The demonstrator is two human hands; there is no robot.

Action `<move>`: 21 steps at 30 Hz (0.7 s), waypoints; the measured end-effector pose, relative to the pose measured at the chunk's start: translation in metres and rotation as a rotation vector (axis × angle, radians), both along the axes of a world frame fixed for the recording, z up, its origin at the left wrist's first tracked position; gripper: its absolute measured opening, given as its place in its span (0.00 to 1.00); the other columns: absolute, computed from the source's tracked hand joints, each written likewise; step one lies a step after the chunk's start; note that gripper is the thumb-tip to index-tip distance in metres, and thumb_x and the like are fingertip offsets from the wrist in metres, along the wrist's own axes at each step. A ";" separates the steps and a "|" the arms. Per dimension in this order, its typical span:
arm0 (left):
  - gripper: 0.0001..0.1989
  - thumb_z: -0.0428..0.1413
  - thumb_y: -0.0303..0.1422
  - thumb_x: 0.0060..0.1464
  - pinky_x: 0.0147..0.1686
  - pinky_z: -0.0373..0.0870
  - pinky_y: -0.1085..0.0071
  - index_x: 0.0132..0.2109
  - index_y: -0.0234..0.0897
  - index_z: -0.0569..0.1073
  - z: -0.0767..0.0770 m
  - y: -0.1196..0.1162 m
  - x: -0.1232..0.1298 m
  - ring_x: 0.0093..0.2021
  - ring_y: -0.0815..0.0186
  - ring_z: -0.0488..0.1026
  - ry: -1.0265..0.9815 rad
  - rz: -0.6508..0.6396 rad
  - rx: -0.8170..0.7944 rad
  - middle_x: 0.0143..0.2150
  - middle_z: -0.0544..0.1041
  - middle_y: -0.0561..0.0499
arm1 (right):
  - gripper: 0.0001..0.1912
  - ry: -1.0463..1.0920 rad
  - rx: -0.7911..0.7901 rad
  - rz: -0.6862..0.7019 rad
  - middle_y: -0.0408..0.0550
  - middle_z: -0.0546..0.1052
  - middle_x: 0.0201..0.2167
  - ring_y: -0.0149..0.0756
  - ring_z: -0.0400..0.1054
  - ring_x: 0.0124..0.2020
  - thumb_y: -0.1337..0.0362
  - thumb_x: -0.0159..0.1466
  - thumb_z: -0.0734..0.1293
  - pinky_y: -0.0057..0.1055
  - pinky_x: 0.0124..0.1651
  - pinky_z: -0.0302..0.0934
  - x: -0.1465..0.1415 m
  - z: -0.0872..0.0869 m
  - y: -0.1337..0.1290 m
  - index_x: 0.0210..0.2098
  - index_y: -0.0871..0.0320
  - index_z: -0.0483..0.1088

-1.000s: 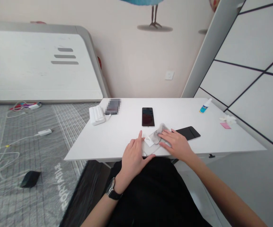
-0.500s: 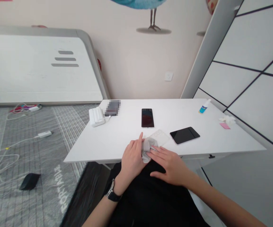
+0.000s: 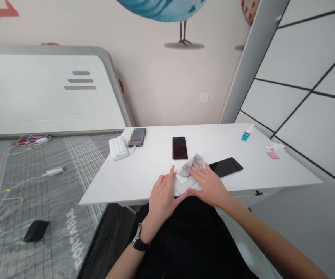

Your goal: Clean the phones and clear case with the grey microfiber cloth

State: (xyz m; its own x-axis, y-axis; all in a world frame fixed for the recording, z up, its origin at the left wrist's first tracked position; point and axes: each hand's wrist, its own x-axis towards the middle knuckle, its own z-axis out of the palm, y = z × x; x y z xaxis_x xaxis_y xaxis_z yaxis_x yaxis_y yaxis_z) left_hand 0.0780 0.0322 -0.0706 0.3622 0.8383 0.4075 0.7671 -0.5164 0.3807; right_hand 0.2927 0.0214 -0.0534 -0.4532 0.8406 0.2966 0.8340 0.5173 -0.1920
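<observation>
A clear phone case (image 3: pixel 188 186) lies at the front edge of the white table (image 3: pixel 112 186). My left hand (image 3: pixel 163 195), with a watch on its wrist, rests at the case's left and lower edge, thumb and fingers apart. Under the fingers of my right hand (image 3: pixel 208 184) is a crumpled grey cloth (image 3: pixel 192 164), pressed onto the upper part of the case. Behind the case stands out a dark phone (image 3: pixel 179 148), lying flat. Another black phone (image 3: pixel 227 167) is just right of my right hand, its left end partly hidden.
At the back left are a white power bank (image 3: pixel 118 148) and a blurred dark item (image 3: pixel 137 137). A small bottle (image 3: pixel 247 133), white tissue (image 3: pixel 276 147) and pink paper (image 3: pixel 272 155) are at the right. A bed (image 3: pixel 39 193) adjoins the left side.
My right hand has moved forward with the cloth, from the near part of the case to its far part. My left hand stays at the case's left. The view has tilted slightly up.
</observation>
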 end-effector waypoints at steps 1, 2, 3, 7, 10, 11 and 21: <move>0.51 0.64 0.46 0.58 0.54 0.72 0.54 0.76 0.38 0.43 0.000 0.000 0.000 0.54 0.50 0.72 0.000 0.001 -0.011 0.58 0.76 0.42 | 0.47 0.018 -0.014 0.089 0.60 0.68 0.68 0.56 0.58 0.71 0.34 0.66 0.63 0.58 0.74 0.50 0.000 0.000 -0.002 0.71 0.62 0.60; 0.50 0.64 0.45 0.59 0.53 0.72 0.55 0.76 0.38 0.43 0.000 0.000 0.000 0.54 0.50 0.72 0.003 0.001 -0.019 0.57 0.77 0.41 | 0.49 0.038 -0.031 0.187 0.58 0.68 0.68 0.54 0.59 0.71 0.31 0.64 0.63 0.55 0.74 0.51 0.000 -0.001 -0.003 0.71 0.61 0.61; 0.50 0.63 0.44 0.59 0.53 0.72 0.55 0.76 0.37 0.43 0.000 0.000 0.000 0.54 0.51 0.72 0.006 0.001 -0.022 0.57 0.77 0.41 | 0.50 0.055 -0.049 0.259 0.56 0.69 0.68 0.52 0.60 0.71 0.30 0.63 0.63 0.52 0.74 0.51 0.002 0.000 -0.003 0.71 0.60 0.62; 0.54 0.65 0.50 0.56 0.55 0.71 0.54 0.76 0.36 0.43 0.000 0.000 0.000 0.55 0.49 0.71 0.013 0.010 0.001 0.59 0.76 0.40 | 0.31 0.014 0.003 0.018 0.58 0.73 0.64 0.52 0.65 0.68 0.45 0.75 0.57 0.60 0.72 0.51 0.010 0.002 0.005 0.67 0.58 0.68; 0.53 0.65 0.47 0.57 0.54 0.71 0.54 0.76 0.36 0.43 0.000 -0.001 0.000 0.54 0.50 0.71 0.011 0.000 -0.006 0.59 0.76 0.41 | 0.43 0.010 0.014 0.120 0.60 0.69 0.67 0.56 0.58 0.72 0.37 0.69 0.62 0.59 0.72 0.52 0.010 0.001 0.003 0.70 0.63 0.63; 0.50 0.64 0.43 0.59 0.54 0.71 0.55 0.76 0.36 0.43 0.001 -0.001 0.000 0.54 0.51 0.71 0.010 -0.005 -0.008 0.59 0.76 0.41 | 0.45 0.023 -0.002 0.220 0.58 0.70 0.67 0.55 0.58 0.72 0.34 0.67 0.63 0.56 0.73 0.52 0.011 0.000 0.000 0.70 0.61 0.63; 0.52 0.64 0.48 0.57 0.54 0.70 0.54 0.76 0.40 0.44 0.003 -0.002 0.000 0.55 0.50 0.71 0.019 0.005 -0.031 0.58 0.76 0.42 | 0.51 -0.002 0.027 0.123 0.62 0.66 0.69 0.61 0.56 0.72 0.33 0.64 0.65 0.61 0.72 0.52 0.005 -0.004 0.005 0.72 0.63 0.59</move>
State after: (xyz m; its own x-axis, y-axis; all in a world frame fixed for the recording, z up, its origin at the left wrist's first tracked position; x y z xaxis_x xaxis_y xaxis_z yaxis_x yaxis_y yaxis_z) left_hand 0.0780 0.0300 -0.0672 0.3653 0.8523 0.3743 0.7771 -0.5006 0.3814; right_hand 0.2976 0.0262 -0.0570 -0.5527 0.7706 0.3173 0.7644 0.6204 -0.1755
